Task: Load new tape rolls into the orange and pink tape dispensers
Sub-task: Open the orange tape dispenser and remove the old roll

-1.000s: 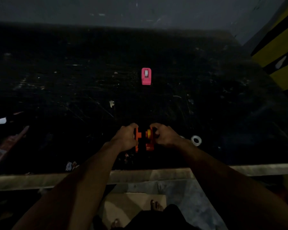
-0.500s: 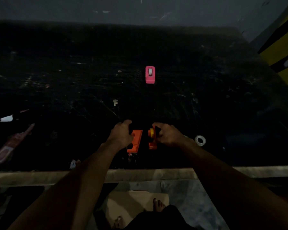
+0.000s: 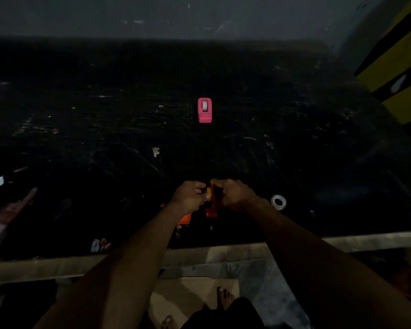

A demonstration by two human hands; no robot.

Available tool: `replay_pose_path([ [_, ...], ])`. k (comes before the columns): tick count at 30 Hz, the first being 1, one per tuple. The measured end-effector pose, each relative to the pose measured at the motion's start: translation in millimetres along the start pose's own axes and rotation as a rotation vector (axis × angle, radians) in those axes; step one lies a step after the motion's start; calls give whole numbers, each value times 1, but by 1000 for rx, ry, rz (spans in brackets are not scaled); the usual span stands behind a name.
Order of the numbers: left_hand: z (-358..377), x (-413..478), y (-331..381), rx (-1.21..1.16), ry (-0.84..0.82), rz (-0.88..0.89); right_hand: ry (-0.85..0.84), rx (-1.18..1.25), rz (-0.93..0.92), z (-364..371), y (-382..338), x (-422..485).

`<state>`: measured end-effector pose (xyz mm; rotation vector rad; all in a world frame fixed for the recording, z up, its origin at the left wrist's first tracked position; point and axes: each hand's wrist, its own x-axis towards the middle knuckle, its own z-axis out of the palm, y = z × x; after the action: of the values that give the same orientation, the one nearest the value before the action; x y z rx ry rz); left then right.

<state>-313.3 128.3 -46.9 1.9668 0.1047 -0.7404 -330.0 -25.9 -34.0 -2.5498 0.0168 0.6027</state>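
near the front edge of the surface (image 3: 318, 162), i have both hands on the orange dispenser (image 3: 211, 208). my right hand (image 3: 233, 194) curls round its body, which shows as a narrow orange strip, seen edge on. my left hand (image 3: 190, 195) pinches at the yellow hub (image 3: 208, 191) at its top, though the dim light hides the fingertips. an orange side piece (image 3: 185, 219) lies flat just under my left wrist, so i judge this dispenser is open and not yet loaded. a pale tape roll (image 3: 278, 202) lies loose on the surface beside my right wrist, untouched. the pink dispenser (image 3: 204, 110) stands well apart, farther back near the middle, with a pale band showing in its slot; whether that is a new roll i cannot tell.
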Motion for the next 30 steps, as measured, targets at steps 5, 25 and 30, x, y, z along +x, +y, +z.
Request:
replay_pose_path([
  [5, 2, 5, 0, 38, -21, -2, -8, -25, 12, -4, 1, -2],
  [25, -13, -8, 1, 641, 52, 237, 2, -79, 129, 4, -9, -14],
  [30, -32, -15, -5, 631, 121, 264, 30, -98, 189, 3, -12, -18],
])
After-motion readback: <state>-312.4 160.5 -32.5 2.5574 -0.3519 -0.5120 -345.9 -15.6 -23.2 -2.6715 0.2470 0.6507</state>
